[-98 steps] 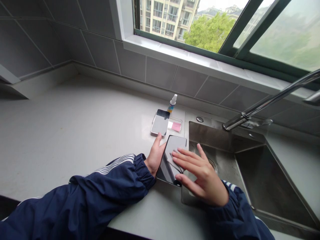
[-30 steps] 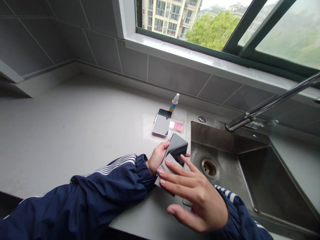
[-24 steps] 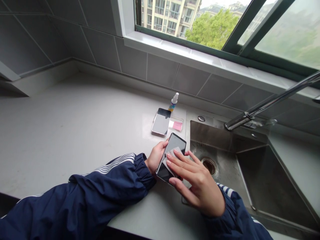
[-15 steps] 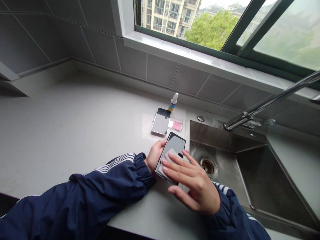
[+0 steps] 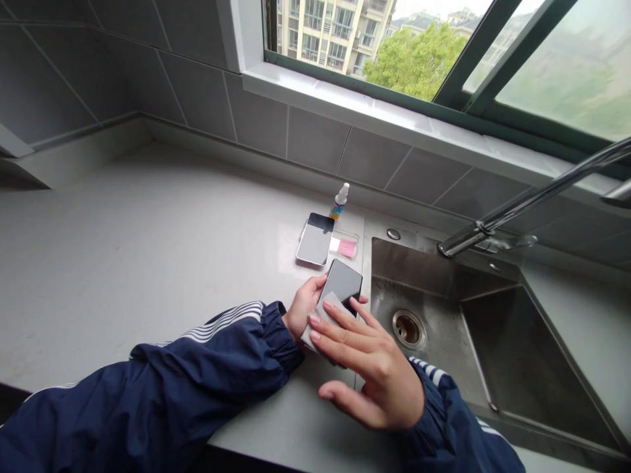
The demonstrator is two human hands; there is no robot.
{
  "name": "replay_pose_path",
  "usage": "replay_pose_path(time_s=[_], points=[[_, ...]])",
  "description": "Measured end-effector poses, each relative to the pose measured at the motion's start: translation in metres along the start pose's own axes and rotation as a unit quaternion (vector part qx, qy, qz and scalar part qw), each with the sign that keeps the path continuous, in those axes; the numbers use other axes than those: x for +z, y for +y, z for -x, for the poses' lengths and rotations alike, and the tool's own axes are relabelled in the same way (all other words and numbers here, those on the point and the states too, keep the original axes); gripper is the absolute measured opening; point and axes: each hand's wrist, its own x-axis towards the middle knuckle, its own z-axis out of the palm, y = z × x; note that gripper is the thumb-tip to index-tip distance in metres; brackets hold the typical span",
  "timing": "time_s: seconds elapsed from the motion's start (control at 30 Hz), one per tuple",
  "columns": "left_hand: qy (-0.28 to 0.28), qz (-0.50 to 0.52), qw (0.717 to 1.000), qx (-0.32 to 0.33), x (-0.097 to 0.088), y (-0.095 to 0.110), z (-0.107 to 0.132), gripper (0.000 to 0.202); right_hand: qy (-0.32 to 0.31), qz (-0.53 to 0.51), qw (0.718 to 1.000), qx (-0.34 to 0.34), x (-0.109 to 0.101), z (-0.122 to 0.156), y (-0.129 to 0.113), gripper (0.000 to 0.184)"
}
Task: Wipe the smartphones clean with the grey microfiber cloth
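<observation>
**Clenched left, splayed right**

I had the left hand curled around a black smartphone, just left of the steel sink. The right hand stayed open, fingers spread, pressing a gray cloth onto the phone's face.

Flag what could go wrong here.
The phone sits in the left hand right beside the steel sink, so a slip could drop it onto the steel. The right hand pressing the cleaning cloth against it might push it out of that grip.
</observation>
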Motion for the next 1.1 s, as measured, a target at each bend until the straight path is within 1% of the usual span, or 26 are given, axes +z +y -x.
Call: replay_pose_path(time_s=[0.07, 0.13, 0.2, 0.27, 0.37, 0.47, 0.53, 0.6, 0.67, 0.73, 0.83, 0.9, 0.97, 1.1], points=[[0.019, 0.001, 1.000, 0.024, 0.002, 0.000, 0.002, 0.070, 0.009, -0.001, 1.000, -0.003, 0.002, -0.001, -0.003, 0.050], [0.039, 0.008, 0.998, 0.051, 0.005, -0.002, 0.004, 0.075, 0.027, 0.015, 0.999, 0.018, 0.004, -0.001, -0.004, 0.045], [0.050, 0.020, 0.997, 0.062, 0.010, -0.003, 0.007, 0.080, 0.040, 0.034, 0.998, 0.037, 0.004, -0.001, -0.003, 0.043], [0.058, 0.031, 0.996, 0.056, 0.016, -0.004, 0.009, 0.085, 0.040, 0.039, 0.998, 0.034, 0.004, -0.001, -0.002, 0.045], [0.069, 0.027, 0.996, 0.044, 0.020, -0.004, 0.011, 0.089, 0.031, 0.027, 0.999, 0.005, 0.003, 0.000, -0.002, 0.051], [0.076, 0.006, 0.996, 0.035, 0.016, -0.003, 0.011, 0.096, 0.030, 0.014, 0.999, -0.016, 0.003, 0.000, -0.002, 0.054], [0.069, -0.005, 0.997, 0.035, 0.012, -0.003, 0.010, 0.099, 0.027, 0.010, 0.999, -0.026, 0.002, 0.000, -0.002, 0.056], [0.066, -0.011, 0.997, 0.044, 0.009, -0.003, 0.009, 0.097, 0.019, 0.008, 0.999, -0.040, 0.002, 0.000, -0.003, 0.056], [0.069, -0.013, 0.996, 0.056, 0.010, -0.004, 0.010, 0.092, 0.016, 0.014, 0.999, -0.041, 0.001, -0.001, -0.004, 0.053], [0.068, -0.007, 0.997, 0.043, 0.012, -0.004, 0.012, 0.091, 0.019, 0.028, 0.999, -0.028, 0.001, -0.002, -0.004, 0.048], [0.051, 0.009, 0.998, 0.022, 0.016, -0.006, 0.014, 0.092, 0.029, 0.049, 0.998, 0.007, 0.001, -0.002, -0.003, 0.044], [0.026, 0.017, 0.999, 0.034, 0.016, -0.007, 0.014, 0.090, 0.041, 0.053, 0.997, 0.030, 0.003, -0.002, 0.001, 0.044], [-0.008, 0.013, 0.999, 0.052, 0.013, -0.010, 0.012, 0.088, 0.051, 0.051, 0.996, 0.051, 0.004, -0.001, 0.005, 0.043], [-0.062, -0.015, 0.996, 0.056, 0.005, -0.016, 0.009, 0.089, 0.068, 0.052, 0.993, 0.085, 0.006, 0.002, 0.011, 0.043]])
